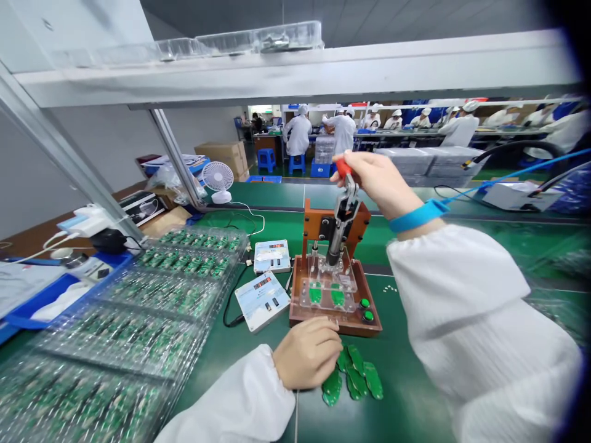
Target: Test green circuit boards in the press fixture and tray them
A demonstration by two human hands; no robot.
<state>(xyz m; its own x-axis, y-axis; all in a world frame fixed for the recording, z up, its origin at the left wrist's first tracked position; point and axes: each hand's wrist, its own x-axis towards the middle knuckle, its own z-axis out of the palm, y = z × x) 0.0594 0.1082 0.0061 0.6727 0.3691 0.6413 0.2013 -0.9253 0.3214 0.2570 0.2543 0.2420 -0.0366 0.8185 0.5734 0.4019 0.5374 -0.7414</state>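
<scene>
The right hand [376, 181] held the red handle [342, 167] of a small press jig [330, 212]. Its grip was pressed together, and the fingers pinched the handle. The jig stood on the green worktop [406, 394], almost in the middle of the view. Its metal lever [344, 212] was long and nearly upright, with the top leaning a little toward the far side, and its lower end reached down toward a clear plastic plate [329, 271]. Two green circuit boards [325, 294] lay side by side in this plate, just under the lever. The left hand [307, 352] rested just in front of the jig, with its grip closed loosely, and I cannot tell if it held something small inside. Beside it lay a small group of loose green boards [353, 372]. As far as the view showed, two boards were in the jig and this group was outside it. On the left, stacked clear plastic trays [138, 320] carried many more boards, so a large number remained there. Two white meters [262, 301] stood between the trays and the jig.
</scene>
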